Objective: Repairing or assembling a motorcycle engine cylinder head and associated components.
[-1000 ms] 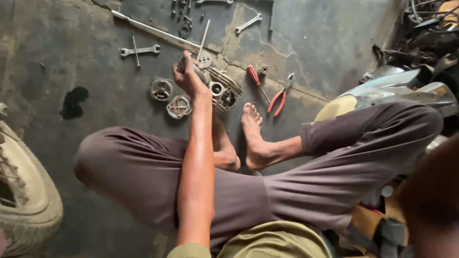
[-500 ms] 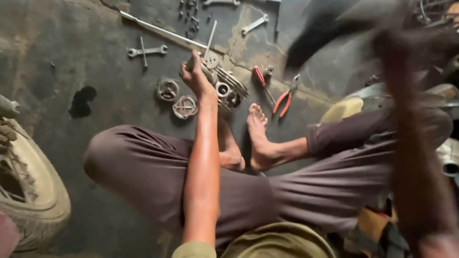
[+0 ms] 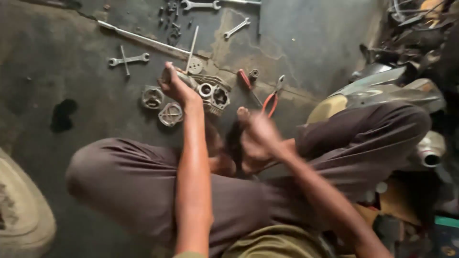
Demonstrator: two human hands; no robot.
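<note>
On the floor (image 3: 71,71), the engine part (image 3: 213,93) lies under the left hand (image 3: 174,86), two round covers (image 3: 161,106) just left of it, pliers (image 3: 272,98) to its right, wrenches (image 3: 128,59) behind, toward the far edge.

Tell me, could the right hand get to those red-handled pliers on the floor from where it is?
Probably yes. The right hand hovers blurred just short of the red-handled pliers, with only bare floor between; the left hand is off on the engine part.

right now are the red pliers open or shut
Open: the red pliers lie on the floor with their handles spread apart in a V.
</note>
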